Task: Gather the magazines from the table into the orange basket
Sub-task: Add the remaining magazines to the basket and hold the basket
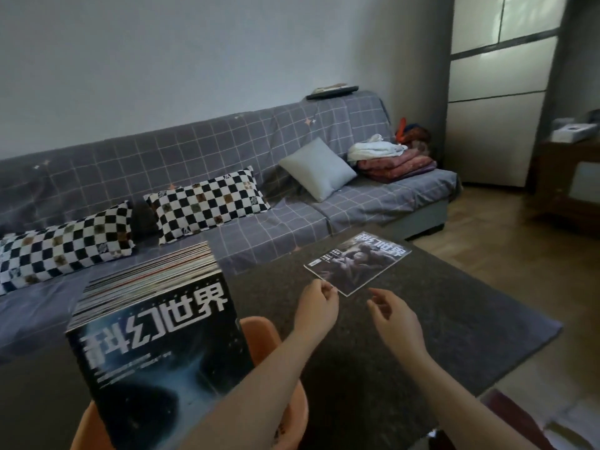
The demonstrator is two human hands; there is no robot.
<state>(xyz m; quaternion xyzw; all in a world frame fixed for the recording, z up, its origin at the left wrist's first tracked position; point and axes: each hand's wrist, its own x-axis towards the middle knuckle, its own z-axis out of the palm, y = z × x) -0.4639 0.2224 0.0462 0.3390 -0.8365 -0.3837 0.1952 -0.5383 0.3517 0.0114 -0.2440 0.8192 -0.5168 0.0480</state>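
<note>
One dark-covered magazine point(358, 263) lies flat on the dark table point(438, 319), toward its far side. My left hand point(316, 308) is at the magazine's near corner with thumb and fingers pinched together; whether it grips the corner I cannot tell. My right hand point(394, 318) hovers just right of that corner, fingers curled and apart, holding nothing. A thick stack of magazines point(156, 329) stands upright in the orange basket point(259, 332) at the lower left, with a dark cover facing me.
Behind the table runs a grey checked sofa point(357, 203) with two chequered pillows point(207, 203), a grey cushion point(318, 168) and folded blankets point(396, 164). Wooden floor and a low cabinet point(568, 177) lie to the right.
</note>
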